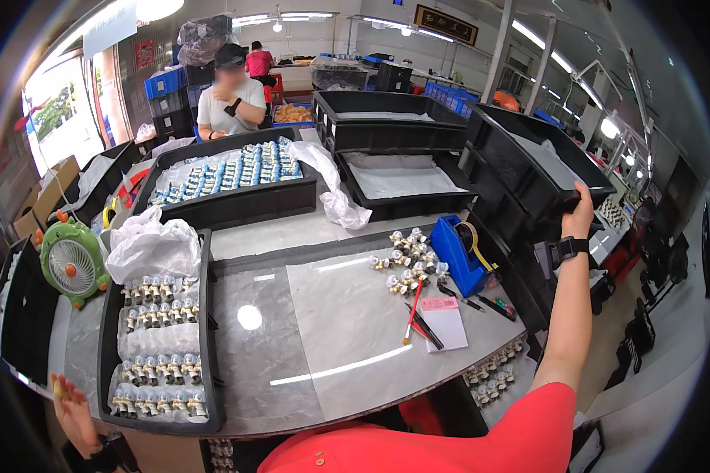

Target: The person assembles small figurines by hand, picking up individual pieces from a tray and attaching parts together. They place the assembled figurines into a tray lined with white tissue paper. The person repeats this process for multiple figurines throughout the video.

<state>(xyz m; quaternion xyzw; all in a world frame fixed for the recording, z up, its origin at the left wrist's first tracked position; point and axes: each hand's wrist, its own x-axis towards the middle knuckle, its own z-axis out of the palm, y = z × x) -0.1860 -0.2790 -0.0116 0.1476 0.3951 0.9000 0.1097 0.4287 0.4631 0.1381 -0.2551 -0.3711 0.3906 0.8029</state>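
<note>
Just past the right hand [579, 217], which gripped its near corner, the top black tray [519, 160] ran lengthwise away and leftward, while the left hand [72, 410] (loosely open, seemingly holding nothing) hung well apart.

A: Landmark dispenser [456, 254], count?
B: One. Notepads: one notepad [445, 327], on its near side. One fan [73, 264], well left.
A: Figurines [410, 256]?
B: Heap left of it overlaps; exact count not possible. A tray [211, 331] well left holds four rows.
A: Remainder?
B: One left hand [73, 414], well left; one right hand [580, 217], right. One topmost bin [528, 175], right; those beneath not countable.
</note>
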